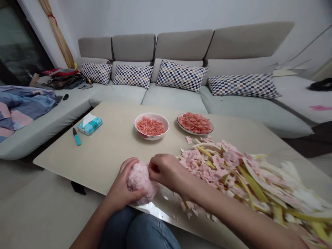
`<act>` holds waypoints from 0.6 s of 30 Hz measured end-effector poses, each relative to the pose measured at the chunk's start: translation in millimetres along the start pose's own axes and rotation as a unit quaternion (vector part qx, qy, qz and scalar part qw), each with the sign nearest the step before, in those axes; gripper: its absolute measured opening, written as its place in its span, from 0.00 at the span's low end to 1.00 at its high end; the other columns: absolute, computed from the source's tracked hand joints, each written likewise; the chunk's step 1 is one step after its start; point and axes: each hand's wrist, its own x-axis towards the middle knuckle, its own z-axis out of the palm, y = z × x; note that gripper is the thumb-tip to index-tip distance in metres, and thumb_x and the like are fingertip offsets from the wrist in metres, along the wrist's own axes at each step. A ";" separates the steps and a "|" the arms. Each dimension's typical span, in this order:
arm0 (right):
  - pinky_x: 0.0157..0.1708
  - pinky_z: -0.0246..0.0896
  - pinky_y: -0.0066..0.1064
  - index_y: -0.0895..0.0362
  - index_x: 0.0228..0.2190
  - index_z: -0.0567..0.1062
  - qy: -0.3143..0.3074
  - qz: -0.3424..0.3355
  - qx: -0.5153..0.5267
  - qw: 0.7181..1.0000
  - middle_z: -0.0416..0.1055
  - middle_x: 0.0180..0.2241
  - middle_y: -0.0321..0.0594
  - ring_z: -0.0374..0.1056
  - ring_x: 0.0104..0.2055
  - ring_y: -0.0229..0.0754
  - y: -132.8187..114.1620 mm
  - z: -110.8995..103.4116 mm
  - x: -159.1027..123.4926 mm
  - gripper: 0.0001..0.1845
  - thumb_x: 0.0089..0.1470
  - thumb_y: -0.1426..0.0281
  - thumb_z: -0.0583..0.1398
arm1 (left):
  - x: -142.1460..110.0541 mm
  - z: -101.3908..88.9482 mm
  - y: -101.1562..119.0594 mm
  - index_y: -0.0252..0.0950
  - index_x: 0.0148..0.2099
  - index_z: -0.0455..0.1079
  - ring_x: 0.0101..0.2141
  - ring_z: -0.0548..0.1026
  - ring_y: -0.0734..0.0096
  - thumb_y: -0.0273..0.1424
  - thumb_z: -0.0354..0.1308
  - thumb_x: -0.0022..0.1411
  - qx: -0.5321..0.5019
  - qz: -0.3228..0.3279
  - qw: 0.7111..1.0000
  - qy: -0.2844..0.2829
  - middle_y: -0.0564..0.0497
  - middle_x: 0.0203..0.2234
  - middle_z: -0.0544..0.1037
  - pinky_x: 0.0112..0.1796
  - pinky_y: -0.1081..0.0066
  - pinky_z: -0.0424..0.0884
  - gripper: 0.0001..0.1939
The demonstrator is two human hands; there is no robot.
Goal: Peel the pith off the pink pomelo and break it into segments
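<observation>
A peeled pomelo [140, 180], round and covered in pale pink pith, rests near the table's front edge, above my knees. My left hand [121, 188] is wrapped round its left side, with the thumb across the near face. At the fruit's right side, my right hand [166, 171] is closed in a pinch on the pith; its fingertips are partly hidden. Right of the pomelo lies a large heap of pomelo peel [250, 180], yellow-green rind strips mixed with pink pith scraps.
Beyond the hands stand a white bowl [151, 137] of red pomelo flesh and a dark-rimmed plate [181, 129] of more flesh. At the table's left lie a blue-handled knife [77, 138] and a tissue pack [90, 126]. A grey sofa [171, 95] with checkered cushions runs behind.
</observation>
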 end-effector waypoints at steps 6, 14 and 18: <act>0.34 0.67 0.28 0.56 0.35 0.83 -0.014 0.013 0.171 0.985 0.80 0.35 0.41 0.75 0.33 0.40 10.7 -5.4 -14.5 0.09 0.53 0.73 0.62 | -3.1 1.6 -5.3 0.42 0.63 0.60 0.65 0.59 0.46 0.34 0.68 0.49 0.000 0.009 1.000 0.007 0.40 0.63 0.60 0.64 0.47 0.56 0.40; 0.30 0.62 0.27 0.58 0.30 0.83 -0.040 0.016 0.038 0.998 0.78 0.28 0.41 0.71 0.29 0.39 0.3 -6.7 1.0 0.09 0.45 0.78 0.63 | -1.1 1.2 -7.0 0.42 0.63 0.59 0.65 0.59 0.47 0.37 0.68 0.51 0.006 0.024 1.000 0.006 0.40 0.63 0.60 0.64 0.48 0.56 0.39; 0.26 0.59 0.25 0.58 0.29 0.82 -0.064 0.044 0.055 0.995 0.78 0.24 0.37 0.70 0.25 0.37 0.0 -9.0 7.0 0.09 0.43 0.78 0.63 | -0.3 1.2 -6.0 0.42 0.63 0.58 0.64 0.59 0.48 0.36 0.67 0.51 0.022 0.028 0.999 -0.001 0.40 0.63 0.59 0.64 0.48 0.56 0.38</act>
